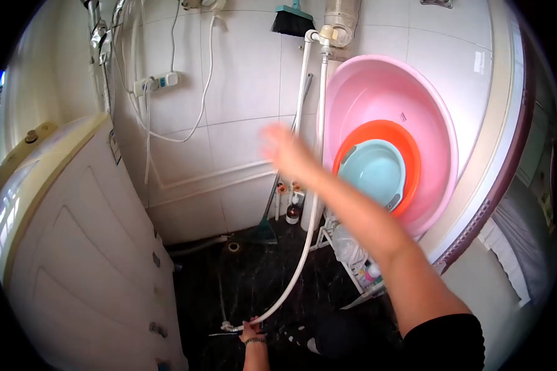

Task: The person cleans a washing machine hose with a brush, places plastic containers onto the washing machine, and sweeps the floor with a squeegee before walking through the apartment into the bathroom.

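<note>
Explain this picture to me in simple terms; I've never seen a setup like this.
There is no machine here, just a person working with bare hands. The single picture comes from a camera worn on their head, looking forward and down. The left hand, low in the picture, grips a white hose near its lower end. The right hand is raised in front of the tiled wall; it is blurred, so I can't tell whether it touches anything. On the dark floor stands a pump bottle. To the right, a blue basin sits inside an orange one, within a large pink basin.
</note>
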Demonstrator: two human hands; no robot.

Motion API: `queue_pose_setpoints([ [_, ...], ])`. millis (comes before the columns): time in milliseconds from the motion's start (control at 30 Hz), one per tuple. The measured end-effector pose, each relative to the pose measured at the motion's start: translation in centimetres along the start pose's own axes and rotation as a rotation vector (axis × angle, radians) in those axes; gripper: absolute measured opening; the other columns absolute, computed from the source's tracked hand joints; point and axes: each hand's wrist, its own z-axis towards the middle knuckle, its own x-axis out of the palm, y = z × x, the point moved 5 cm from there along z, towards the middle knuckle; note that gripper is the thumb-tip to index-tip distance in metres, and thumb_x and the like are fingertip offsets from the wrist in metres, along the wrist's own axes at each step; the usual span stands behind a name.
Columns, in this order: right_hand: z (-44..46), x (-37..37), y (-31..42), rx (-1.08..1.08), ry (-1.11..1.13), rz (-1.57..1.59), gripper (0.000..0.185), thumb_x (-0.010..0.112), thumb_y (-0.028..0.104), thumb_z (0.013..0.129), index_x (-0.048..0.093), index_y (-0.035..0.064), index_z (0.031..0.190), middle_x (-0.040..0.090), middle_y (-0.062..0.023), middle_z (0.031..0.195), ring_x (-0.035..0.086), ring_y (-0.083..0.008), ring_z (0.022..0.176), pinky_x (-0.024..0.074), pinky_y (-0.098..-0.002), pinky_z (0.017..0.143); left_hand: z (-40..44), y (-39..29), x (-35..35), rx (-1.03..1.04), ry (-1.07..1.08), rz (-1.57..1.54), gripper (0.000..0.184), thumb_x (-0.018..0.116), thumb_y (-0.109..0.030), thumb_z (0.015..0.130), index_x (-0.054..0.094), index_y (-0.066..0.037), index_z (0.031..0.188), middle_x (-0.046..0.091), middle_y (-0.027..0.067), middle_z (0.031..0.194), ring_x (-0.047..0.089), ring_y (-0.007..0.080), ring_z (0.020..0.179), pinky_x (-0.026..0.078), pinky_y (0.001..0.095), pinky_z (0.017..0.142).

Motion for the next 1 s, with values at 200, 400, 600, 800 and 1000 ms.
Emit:
queue_pose_setpoints([
  [200, 17.1, -17.0, -6.3, -0.018, -0.728, -0.877, 0.045, 0.057, 0.028, 0.079, 0.048, 0.0041, 0.115, 0.041, -0.0165, 0.124, 0.039, -0.0348, 0.113, 0.0356, -0.0448, 0.092, 7.9, 1.0, 1.2, -0.027, 0.068, 0.001, 0.033, 0.04, -0.027, 0.093, 0.041, 0.003, 0.105, 0.064, 0.0152, 0.078, 0.062, 0.0228, 0.059, 0.045, 0.0302, 0.042],
  [400, 24.6, -18.5, -10.9, 0.272, -0.302, -0.883, 0.039, 0.056, 0.039, 0.079, 0.062, 0.0035, 0.093, 0.061, -0.0168, 0.099, 0.058, -0.0308, 0.093, 0.0462, -0.0418, 0.075, 7.8, 0.8, 0.9, -0.149, 0.161, -0.036, 0.04, 0.04, -0.023, 0.093, 0.021, 0.0, 0.119, 0.064, 0.0164, 0.076, 0.059, 0.0204, 0.052, 0.033, 0.0269, 0.035],
  [600, 24.6, -18.1, -6.7, 0.36, -0.321, -0.905, 0.035, 0.058, 0.038, 0.076, 0.064, 0.0097, 0.096, 0.061, -0.0142, 0.1, 0.059, -0.0302, 0.094, 0.0462, -0.0415, 0.076, 8.3, 0.9, 2.9, -0.244, 0.432, -0.043, 0.077, 0.047, -0.018, 0.09, -0.017, -0.011, 0.131, 0.063, 0.0173, 0.079, 0.063, 0.0242, 0.062, 0.036, 0.0273, 0.037],
  [800, 24.7, -16.4, -7.0, 0.408, -0.3, -0.912, 0.034, 0.058, 0.032, 0.076, 0.061, 0.0112, 0.102, 0.061, -0.0125, 0.101, 0.059, -0.0291, 0.091, 0.0454, -0.0414, 0.077, 3.8, 0.3, 4.6, -0.051, 0.17, 0.166, 0.034, 0.037, -0.028, 0.094, 0.047, 0.003, 0.1, 0.062, 0.0159, 0.096, 0.041, 0.0121, 0.044, 0.026, 0.0217, 0.035],
  [1000, 16.4, -5.2, -1.4, -0.602, -0.623, -0.964, 0.03, 0.052, 0.015, 0.079, 0.052, 0.0095, 0.109, 0.056, -0.0138, 0.095, 0.055, -0.0277, 0.086, 0.0442, -0.0409, 0.075, 2.9, -0.3, 3.9, -0.19, 0.422, -0.014, 0.026, 0.043, -0.021, 0.092, 0.038, 0.0, 0.106, 0.063, 0.0171, 0.084, 0.062, 0.023, 0.059, 0.031, 0.0241, 0.035],
])
